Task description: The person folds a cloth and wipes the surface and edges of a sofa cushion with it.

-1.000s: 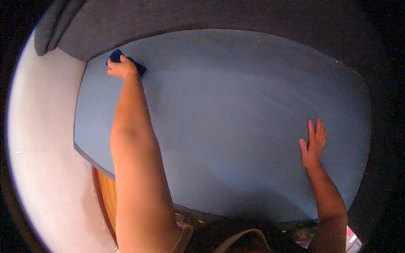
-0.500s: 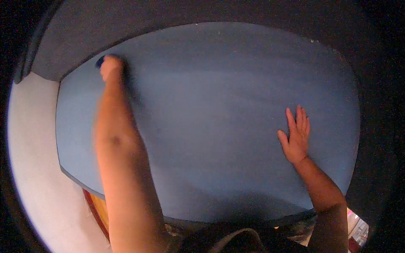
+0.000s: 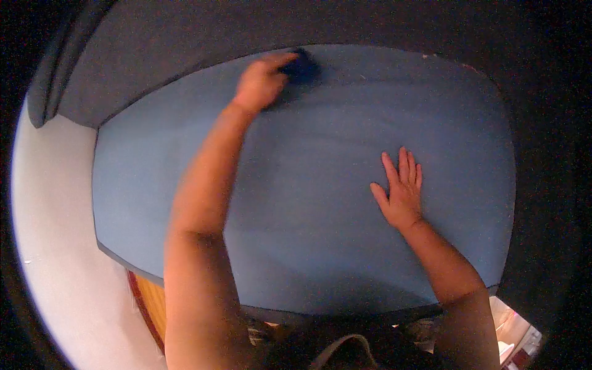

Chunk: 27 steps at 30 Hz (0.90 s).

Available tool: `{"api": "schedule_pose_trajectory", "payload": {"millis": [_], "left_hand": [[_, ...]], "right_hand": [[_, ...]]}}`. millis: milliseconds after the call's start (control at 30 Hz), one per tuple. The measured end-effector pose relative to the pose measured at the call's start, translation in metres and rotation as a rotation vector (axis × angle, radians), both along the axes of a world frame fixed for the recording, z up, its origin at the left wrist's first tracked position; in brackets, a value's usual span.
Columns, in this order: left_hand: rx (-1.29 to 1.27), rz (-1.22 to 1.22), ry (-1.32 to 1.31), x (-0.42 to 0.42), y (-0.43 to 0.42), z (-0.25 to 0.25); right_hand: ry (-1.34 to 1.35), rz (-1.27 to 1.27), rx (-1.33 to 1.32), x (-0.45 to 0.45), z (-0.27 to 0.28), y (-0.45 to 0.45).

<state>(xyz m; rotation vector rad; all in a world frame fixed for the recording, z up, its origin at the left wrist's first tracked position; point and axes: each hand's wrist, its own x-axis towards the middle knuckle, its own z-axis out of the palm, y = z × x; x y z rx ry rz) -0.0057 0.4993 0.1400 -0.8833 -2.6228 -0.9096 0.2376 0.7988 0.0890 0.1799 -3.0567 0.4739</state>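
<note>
At nine o'clock we saw a pale surface (image 3: 55, 216) beside a broad blue cushion (image 3: 308, 203). Between eleven and twelve, the left hand (image 3: 262, 81) was curled onto a dark blue cloth (image 3: 303, 66), which lay at twelve by the cushion's far edge; blur hid the exact grip. We judged this a wiping stroke; the next would call for even pressure along that edge. Toward three, the right hand (image 3: 402, 196) lay on the cushion, fingers spread, seemingly bracing.
</note>
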Motion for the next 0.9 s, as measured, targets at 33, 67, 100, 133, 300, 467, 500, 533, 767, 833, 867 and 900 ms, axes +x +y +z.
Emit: {"api": "schedule_pose_trajectory", "payload": {"millis": [33, 67, 100, 133, 300, 467, 500, 533, 767, 833, 867, 900], "left_hand": [[-0.043, 0.210, -0.023, -0.002, -0.032, 0.014], [-0.018, 0.420, 0.030, -0.017, -0.067, 0.004], [-0.042, 0.632, 0.029, -0.027, -0.105, 0.004], [-0.153, 0.791, 0.083, -0.043, -0.150, -0.014], [-0.279, 1.233, -0.349, -0.074, -0.202, -0.012], [-0.499, 0.978, -0.225, -0.058, -0.002, 0.025], [-0.551, 0.901, -0.043, -0.042, 0.054, 0.013], [-0.555, 0.731, -0.054, -0.029, 0.077, 0.016], [-0.099, 0.099, 0.170, 0.051, 0.101, 0.066], [-0.172, 0.339, 0.194, 0.040, 0.018, 0.087], [-0.227, 0.501, 0.316, 0.036, -0.019, 0.079], [-0.189, 0.715, 0.283, 0.015, -0.077, 0.059]], "right_hand": [[0.006, 0.010, -0.008, -0.004, 0.006, -0.008], [0.012, 0.017, -0.017, -0.006, 0.007, -0.010], [0.006, 0.013, -0.018, -0.010, 0.013, -0.014], [-0.005, 0.006, -0.027, -0.012, 0.018, -0.013], [0.024, 0.037, -0.024, -0.034, 0.030, -0.046], [0.072, 0.008, -0.021, -0.013, 0.047, -0.027], [0.077, 0.010, -0.016, -0.010, 0.048, -0.018], [0.065, 0.009, -0.024, -0.008, 0.046, -0.027], [0.035, 0.026, -0.086, 0.014, 0.059, -0.018], [0.035, 0.032, -0.093, 0.017, 0.062, -0.020], [0.020, 0.038, -0.111, 0.023, 0.059, -0.020], [0.016, 0.033, -0.112, 0.022, 0.062, -0.023]]}}
